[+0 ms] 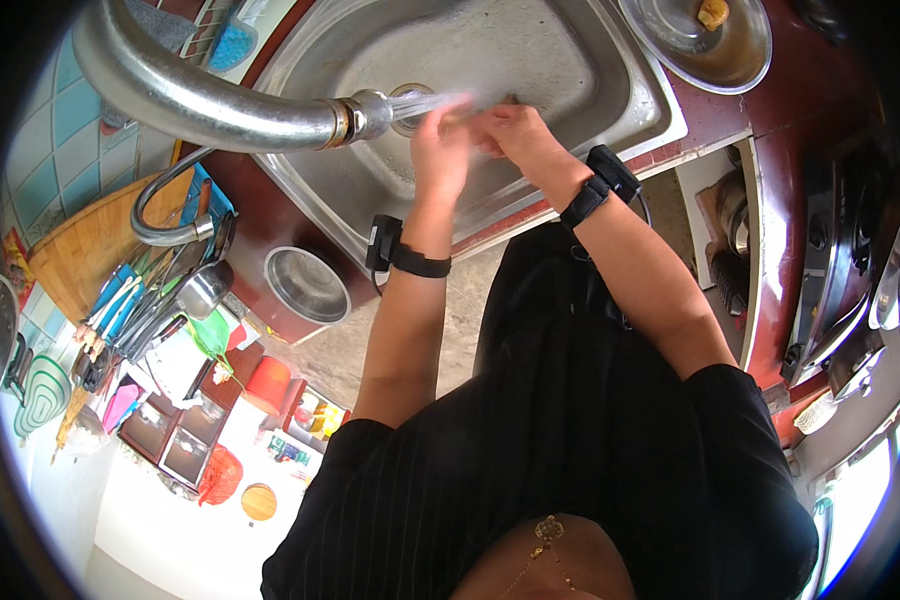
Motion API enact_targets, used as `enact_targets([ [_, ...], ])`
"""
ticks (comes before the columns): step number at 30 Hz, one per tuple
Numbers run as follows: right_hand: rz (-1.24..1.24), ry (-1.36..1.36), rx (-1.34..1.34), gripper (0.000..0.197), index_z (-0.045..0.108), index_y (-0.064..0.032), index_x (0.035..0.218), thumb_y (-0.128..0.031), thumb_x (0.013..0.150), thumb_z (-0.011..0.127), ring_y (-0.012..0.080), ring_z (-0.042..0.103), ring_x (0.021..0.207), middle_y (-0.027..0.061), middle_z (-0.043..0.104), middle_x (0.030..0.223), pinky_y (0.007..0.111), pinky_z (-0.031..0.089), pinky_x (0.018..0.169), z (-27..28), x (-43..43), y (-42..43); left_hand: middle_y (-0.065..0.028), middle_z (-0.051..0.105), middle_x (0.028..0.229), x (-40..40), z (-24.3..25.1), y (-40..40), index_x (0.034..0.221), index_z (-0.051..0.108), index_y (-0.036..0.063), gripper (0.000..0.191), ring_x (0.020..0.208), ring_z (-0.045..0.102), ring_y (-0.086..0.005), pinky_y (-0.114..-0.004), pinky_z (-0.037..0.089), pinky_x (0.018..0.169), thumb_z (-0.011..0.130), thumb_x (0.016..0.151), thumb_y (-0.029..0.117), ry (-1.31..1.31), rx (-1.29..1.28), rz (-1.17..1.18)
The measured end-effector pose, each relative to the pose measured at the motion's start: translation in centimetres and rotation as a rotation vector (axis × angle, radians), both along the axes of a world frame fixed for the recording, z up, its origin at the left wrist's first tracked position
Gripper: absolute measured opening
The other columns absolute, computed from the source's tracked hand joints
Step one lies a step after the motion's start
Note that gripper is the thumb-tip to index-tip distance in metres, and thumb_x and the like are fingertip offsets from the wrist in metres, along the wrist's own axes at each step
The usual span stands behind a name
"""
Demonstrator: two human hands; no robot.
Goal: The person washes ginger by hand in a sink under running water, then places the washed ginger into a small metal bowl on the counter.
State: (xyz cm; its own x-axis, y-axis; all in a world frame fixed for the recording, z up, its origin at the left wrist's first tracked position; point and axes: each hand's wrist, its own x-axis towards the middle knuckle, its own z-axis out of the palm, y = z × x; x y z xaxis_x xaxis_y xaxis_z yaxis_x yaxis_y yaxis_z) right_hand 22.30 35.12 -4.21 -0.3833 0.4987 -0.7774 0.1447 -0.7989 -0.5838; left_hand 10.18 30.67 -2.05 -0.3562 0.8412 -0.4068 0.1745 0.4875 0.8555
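Both hands are close together over a stainless steel sink [487,45], blurred by motion. Water streams from the metal faucet [375,116] toward the fingers of my left hand [442,142]. My right hand [511,131] is beside it, its fingers curled near the left fingertips. A small dark bit shows just beyond the right knuckles. Spray and blur hide whether either hand grips anything. Partly visible past the faucet's mouth is the sink drain [411,101].
A metal bowl [660,34] holding a yellowish-brown lump of food [712,13] stands right of the sink. To the left are a round metal pot [307,285], a wooden cutting board [105,232] and crowded utensils [150,300]. A gas stove [825,247] occupies the far right.
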Motion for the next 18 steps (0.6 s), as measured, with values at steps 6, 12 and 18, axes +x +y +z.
enact_targets([
  [6, 0.087, -0.029, 0.397, 0.027, 0.063, -0.0007, 0.079, -0.020, 0.088, 0.047, 0.0116, 0.051, 0.059, 0.0043, 0.060, 0.069, 0.025, 0.043, 0.056, -1.3, 0.9, 0.3, -0.0183, 0.058, 0.102, -0.4, -0.9, 0.1, 0.101, 0.055, -0.0077, 0.024, 0.097, 0.060, -0.0277, -0.042, 0.052, 0.092, 0.038, 0.084, -0.008, -0.571, -0.004, 0.349],
  [12, -0.090, -0.092, 0.297, 0.015, 0.062, -0.0004, 0.089, -0.013, 0.088, 0.053, 0.0123, 0.057, 0.064, 0.0060, 0.063, 0.078, 0.025, 0.047, 0.061, -1.7, 0.5, -0.3, -0.0196, 0.058, 0.103, -1.2, -0.4, 0.4, 0.101, 0.052, -0.0102, 0.021, 0.100, 0.059, -0.0303, -0.041, 0.049, 0.095, 0.041, 0.083, -0.010, -0.849, 0.057, 0.344],
  [18, -0.013, -0.026, 0.243, 0.018, 0.062, 0.0018, 0.098, -0.009, 0.086, 0.056, 0.0152, 0.065, 0.072, 0.0122, 0.066, 0.083, 0.026, 0.051, 0.067, -1.0, 1.0, 0.2, -0.0182, 0.056, 0.106, -1.1, -0.2, 0.5, 0.103, 0.051, -0.0082, 0.017, 0.100, 0.059, -0.0300, -0.041, 0.049, 0.095, 0.051, 0.087, -0.002, -0.723, -0.038, 0.377],
])
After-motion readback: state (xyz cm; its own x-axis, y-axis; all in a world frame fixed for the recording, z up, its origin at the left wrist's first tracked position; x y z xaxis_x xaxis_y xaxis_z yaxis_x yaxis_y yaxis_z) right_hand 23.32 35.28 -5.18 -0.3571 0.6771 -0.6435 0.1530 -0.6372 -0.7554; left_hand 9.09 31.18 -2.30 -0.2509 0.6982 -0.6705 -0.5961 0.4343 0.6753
